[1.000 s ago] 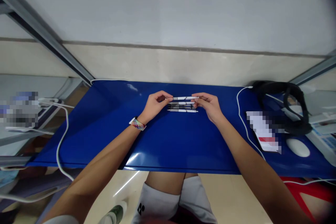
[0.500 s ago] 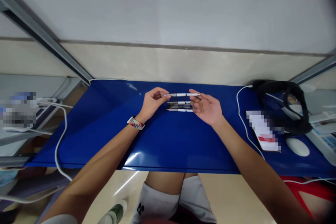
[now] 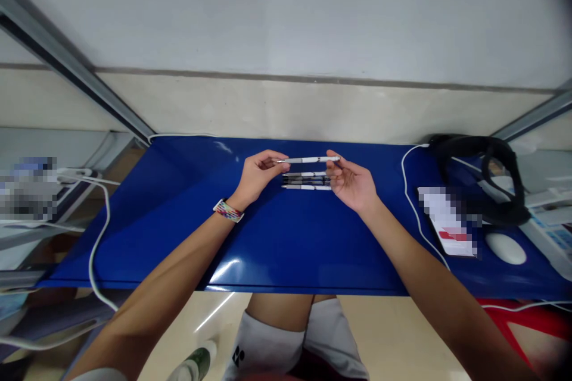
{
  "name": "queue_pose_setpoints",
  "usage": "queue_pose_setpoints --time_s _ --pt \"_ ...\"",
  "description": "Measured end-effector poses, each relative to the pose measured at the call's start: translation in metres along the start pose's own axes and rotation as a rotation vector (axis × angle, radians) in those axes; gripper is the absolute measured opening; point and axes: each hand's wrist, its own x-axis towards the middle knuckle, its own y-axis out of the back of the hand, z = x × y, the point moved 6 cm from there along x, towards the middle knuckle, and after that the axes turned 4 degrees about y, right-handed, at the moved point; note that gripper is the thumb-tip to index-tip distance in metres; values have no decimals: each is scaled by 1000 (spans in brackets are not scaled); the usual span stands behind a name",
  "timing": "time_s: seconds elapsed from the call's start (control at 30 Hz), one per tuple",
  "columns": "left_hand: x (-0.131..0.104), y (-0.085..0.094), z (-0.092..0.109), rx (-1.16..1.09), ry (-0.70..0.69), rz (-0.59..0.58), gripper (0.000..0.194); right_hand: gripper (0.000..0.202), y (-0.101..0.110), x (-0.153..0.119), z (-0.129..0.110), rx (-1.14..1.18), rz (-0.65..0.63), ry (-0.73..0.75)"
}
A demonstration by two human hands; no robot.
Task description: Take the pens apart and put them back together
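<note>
Pen you're holding point(image 3: 308, 160) is mid-frame, slightly above centre, roughly level across the view, white barrel with a grey section and the pointed end to the left. Your left hand point(image 3: 259, 175) has that pointed end pinched between thumb and fingers. Your right hand point(image 3: 355, 184) is at the other end, fingers curled around it with the palm partly turned up; can't tell if they're really gripping or just supporting. Just below it in the frame, more pens point(image 3: 306, 180) lie side by side on the blue tabletop point(image 3: 286, 244), tips left, right ends partly behind your right fingers; too small to count reliably. Multicoloured wristband point(image 3: 228, 210) on your left wrist. Right of frame: black headset-like item with a strap point(image 3: 504, 178), a phone-like slab point(image 3: 449, 223) with its face pixelated below and left of it, and a white mouse point(image 3: 506, 248) just beside the slab. White cable point(image 3: 413, 214) curves down between your right forearm and the slab. Another white cable point(image 3: 93, 256) hangs over the table's left edge. Pale wall point(image 3: 268, 110) across the top, bottle point(image 3: 199, 363) on the floor at bottom, left of your light shorts point(image 3: 277, 345)
</note>
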Motion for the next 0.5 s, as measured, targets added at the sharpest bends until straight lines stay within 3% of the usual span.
queue_pose_setpoints --time_s 0.13,0.3,0.5 --pt "0 0 1 -3 -3 8 32 19 1 0 0 -17 5 17" --pt "-1 0 1 -6 3 17 33 29 -2 -2 0 36 -9 -1" --pt "-1 -2 1 -22 9 7 30 15 2 1 -1 47 12 30"
